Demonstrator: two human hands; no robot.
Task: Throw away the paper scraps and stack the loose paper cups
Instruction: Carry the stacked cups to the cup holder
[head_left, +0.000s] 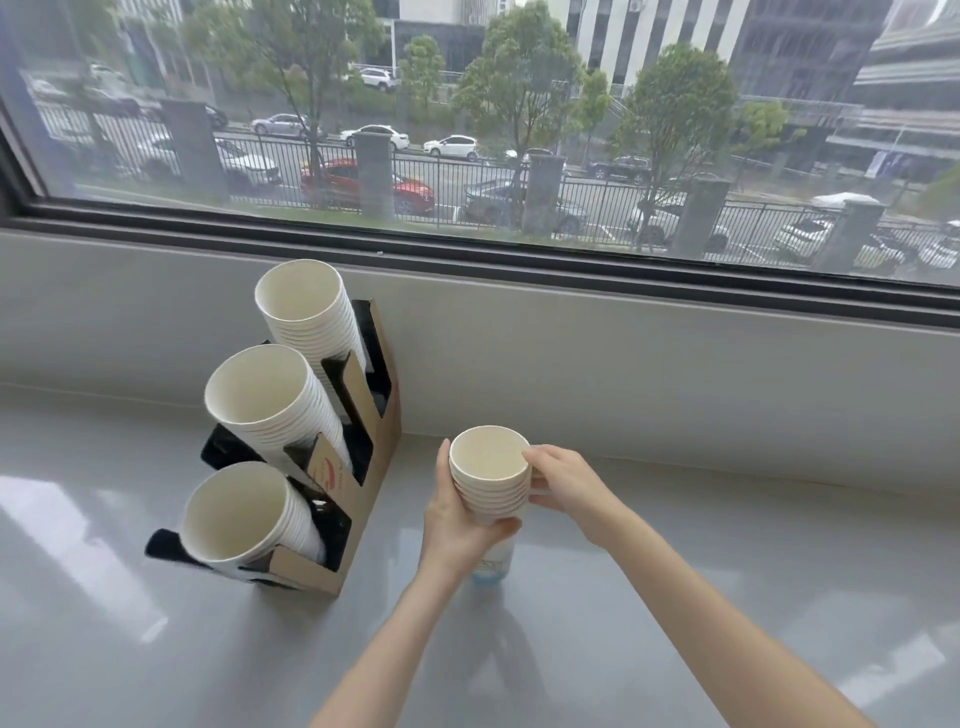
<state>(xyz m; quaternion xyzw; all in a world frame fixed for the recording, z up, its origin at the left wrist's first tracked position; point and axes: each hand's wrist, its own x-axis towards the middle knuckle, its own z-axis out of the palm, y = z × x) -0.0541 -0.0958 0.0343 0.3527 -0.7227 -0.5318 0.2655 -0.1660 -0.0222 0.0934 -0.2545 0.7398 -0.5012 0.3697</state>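
Note:
A short stack of several white paper cups (488, 475) stands upright above the grey counter, its blue-printed base just over the surface. My left hand (457, 514) wraps the stack's lower side from the left. My right hand (561, 480) pinches the top cups at the rim from the right. No paper scraps are in view.
A brown cardboard cup holder (363, 499) stands to the left with three slanted stacks of white cups (270, 405), mouths facing me. The grey counter (727, 571) runs to a low grey wall ledge under a wide window (519, 130).

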